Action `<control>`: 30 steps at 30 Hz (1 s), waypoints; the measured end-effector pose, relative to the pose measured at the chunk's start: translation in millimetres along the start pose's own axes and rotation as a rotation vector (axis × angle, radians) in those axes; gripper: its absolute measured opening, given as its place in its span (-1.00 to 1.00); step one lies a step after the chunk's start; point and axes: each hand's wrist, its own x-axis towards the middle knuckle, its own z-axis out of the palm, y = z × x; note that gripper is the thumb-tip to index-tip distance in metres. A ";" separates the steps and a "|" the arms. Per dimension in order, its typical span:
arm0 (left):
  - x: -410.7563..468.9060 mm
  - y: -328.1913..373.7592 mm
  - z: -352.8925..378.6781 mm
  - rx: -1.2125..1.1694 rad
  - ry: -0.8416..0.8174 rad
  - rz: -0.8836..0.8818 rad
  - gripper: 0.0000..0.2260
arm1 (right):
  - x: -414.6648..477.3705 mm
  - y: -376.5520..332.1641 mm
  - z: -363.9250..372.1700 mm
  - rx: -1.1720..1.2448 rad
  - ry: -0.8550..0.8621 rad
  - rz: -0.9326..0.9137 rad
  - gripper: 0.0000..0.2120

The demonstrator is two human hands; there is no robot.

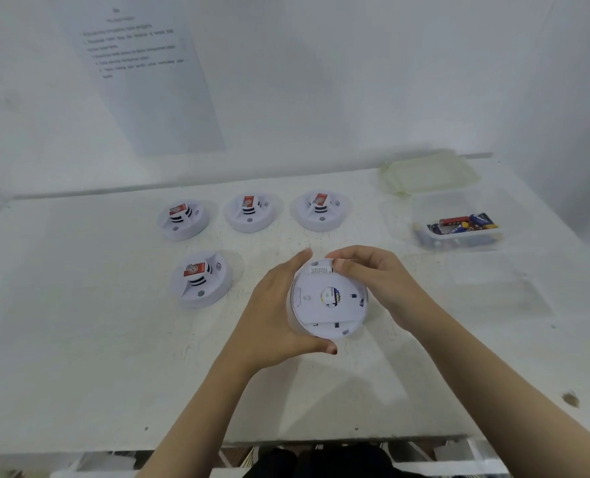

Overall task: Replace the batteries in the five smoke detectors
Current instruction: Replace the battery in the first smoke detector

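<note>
- Near the desk [80, 339] front, the flipped smoke detector [328, 300] sits between both hands.
- Left hand [273, 312] cups its rim; right hand [373, 274] pinches the far edge.
- Likely light, rigid, smooth plastic: hold the rim, twist.

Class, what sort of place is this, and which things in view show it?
Probably a staged test bench, not a home: a white table against plain walls, a printed sheet on the wall, and a tub of batteries beside the detectors.
</note>
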 end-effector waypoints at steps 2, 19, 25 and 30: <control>-2.3 -2.6 2.2 -0.016 -0.006 0.012 0.02 | -1.8 -0.1 1.7 -0.019 -0.016 0.000 -0.90; -12.4 -4.4 -9.4 -0.194 0.063 -0.031 -0.09 | -26.5 -10.3 -2.9 -0.750 -0.186 -0.332 -0.32; -12.8 0.8 -13.7 -0.212 0.033 -0.003 -0.13 | -28.8 -12.8 -1.1 -0.749 -0.201 -0.383 -0.34; -14.4 6.9 -8.8 -0.221 0.077 0.038 -0.21 | -32.5 -7.9 10.1 -0.853 -0.040 -0.560 -0.40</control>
